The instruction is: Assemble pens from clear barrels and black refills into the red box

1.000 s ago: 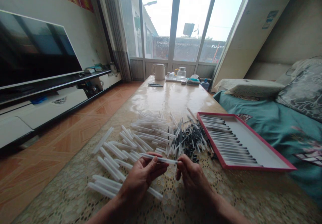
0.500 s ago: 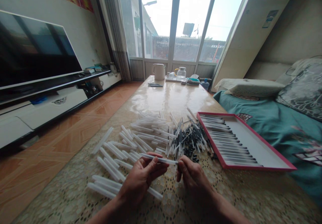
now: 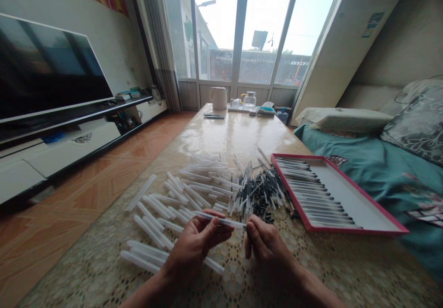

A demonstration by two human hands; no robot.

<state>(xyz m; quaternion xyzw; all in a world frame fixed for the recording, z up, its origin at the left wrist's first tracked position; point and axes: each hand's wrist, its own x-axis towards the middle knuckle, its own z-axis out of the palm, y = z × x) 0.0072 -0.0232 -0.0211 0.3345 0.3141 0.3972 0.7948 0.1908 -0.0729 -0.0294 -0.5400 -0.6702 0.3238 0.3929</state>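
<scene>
A translucent white pen barrel (image 3: 231,222) is held nearly level over the table. My left hand (image 3: 197,243) is closed around its left part, the thumb lying on top. At its right end, my right hand (image 3: 265,241) pinches a small dark end piece, mostly hidden by the fingers. Loose empty pen barrels (image 3: 194,192) lie in a heap to the left and just beyond my left hand. Black-tipped pen refills (image 3: 256,190) are piled beyond my right hand, with small black caps (image 3: 268,216) at the pile's near edge.
A red-rimmed box (image 3: 374,202) at the right holds a row of assembled pens (image 3: 321,202). On the far end of the patterned table (image 3: 238,275) stand a white jug (image 3: 218,99) and a glass pitcher (image 3: 249,100). A bed or couch with a green cover (image 3: 367,160) borders the right side.
My right hand has shifted very slightly to the right, and a bit of dark shows at the barrel's end. The left hand keeps its grip almost unmoved.
</scene>
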